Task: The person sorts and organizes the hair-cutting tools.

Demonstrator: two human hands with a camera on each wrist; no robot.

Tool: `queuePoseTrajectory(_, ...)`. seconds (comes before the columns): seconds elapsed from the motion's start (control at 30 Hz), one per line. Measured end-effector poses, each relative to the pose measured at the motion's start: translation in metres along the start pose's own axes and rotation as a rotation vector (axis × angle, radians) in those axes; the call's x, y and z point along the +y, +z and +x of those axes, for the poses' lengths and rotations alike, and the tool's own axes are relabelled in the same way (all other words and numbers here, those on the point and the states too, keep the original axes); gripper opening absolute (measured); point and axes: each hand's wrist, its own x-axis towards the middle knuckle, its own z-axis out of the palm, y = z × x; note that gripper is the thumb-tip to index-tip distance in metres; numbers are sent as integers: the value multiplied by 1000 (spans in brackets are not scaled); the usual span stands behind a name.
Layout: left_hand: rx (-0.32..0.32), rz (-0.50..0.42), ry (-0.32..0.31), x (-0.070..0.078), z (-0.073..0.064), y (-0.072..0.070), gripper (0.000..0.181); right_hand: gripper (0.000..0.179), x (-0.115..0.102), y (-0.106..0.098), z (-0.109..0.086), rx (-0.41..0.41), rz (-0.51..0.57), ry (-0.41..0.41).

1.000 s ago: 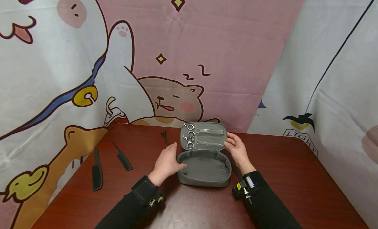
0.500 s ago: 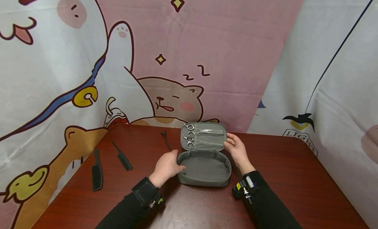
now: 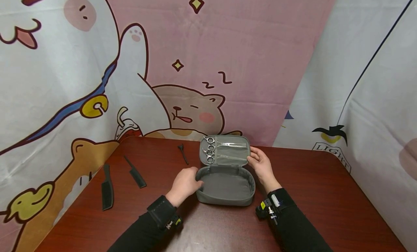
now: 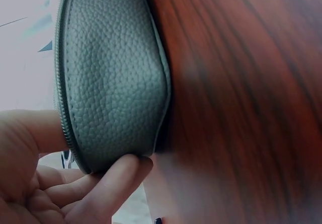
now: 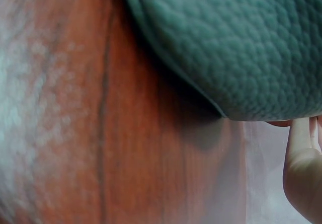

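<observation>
A grey zip case [image 3: 224,200] with pebbled sides lies unzipped on the table, its lid [image 3: 205,143] raised at the back. Silver scissors [image 3: 210,150] sit in clear pockets inside the lid, finger rings to the left. My left hand [image 3: 183,182] grips the case's left wall, thumb over the rim; in the left wrist view the fingers [image 4: 108,189] press against its outer side near the zip. With my right hand [image 3: 261,168] I hold the lid's right edge between thumb and fingers. The right wrist view shows mostly the case's side [image 5: 241,53], hiding most of that hand.
Two dark combs, a wide one [image 3: 107,192] and a narrower one [image 3: 137,176], lie at the left on the reddish-brown table [image 3: 309,179]. A small slim black item [image 3: 183,153] lies behind my left hand. A patterned cloth [image 3: 254,64] hangs behind the table.
My left hand has shifted down and closer along the case's left side, uncovering the slim black item. My right hand stays on the lid.
</observation>
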Motion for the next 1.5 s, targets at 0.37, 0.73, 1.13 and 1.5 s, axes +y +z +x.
queuePoseTrajectory(0.37, 77, 59, 30, -1, 1, 4, 9, 45, 0, 0, 0, -1, -33, 35)
queuePoseTrajectory(0.73, 104, 81, 58, -1, 0, 6, 13, 44, -4, 0, 2, -3, -41, 65)
queuePoseTrajectory(1.13, 84, 67, 43, 2, -2, 5, 10, 42, -5, 0, 5, -24, -74, 140)
queuePoseTrajectory(1.5, 53, 49, 17, 2, -2, 6, 9, 45, -4, -4, 5, -108, -119, 197)
